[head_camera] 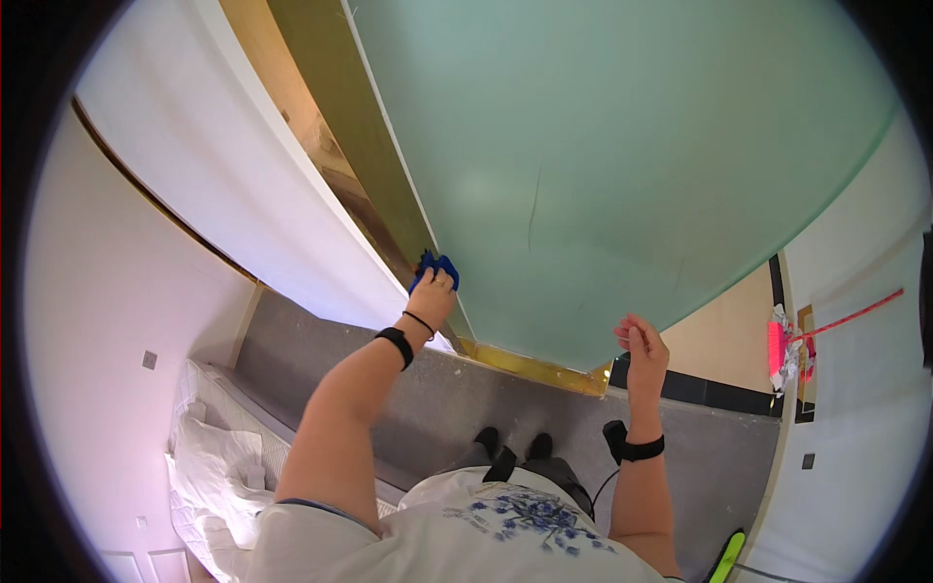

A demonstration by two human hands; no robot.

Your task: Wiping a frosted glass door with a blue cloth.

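My left hand (435, 291) grips a bunched blue cloth (446, 271), pressed against a brass-coloured frame strip (379, 178) beside a frosted green glass panel (598, 160). Thin dark lines run over the pane, the longest near its middle. Close to the lower right edge of the glass, my right hand (645, 350) is raised with loosely bent fingers, and I see nothing in it. Below the panel is a gold-coloured metal base (536, 370) with a scuffed surface.
At the left hangs a white panel or curtain (211, 146). Behind me on that side stands a bed (270, 444) with white bedding. A pink broom (778, 350) lies at the right; a lime-green tool head (727, 557) rests on the grey carpet (707, 444).
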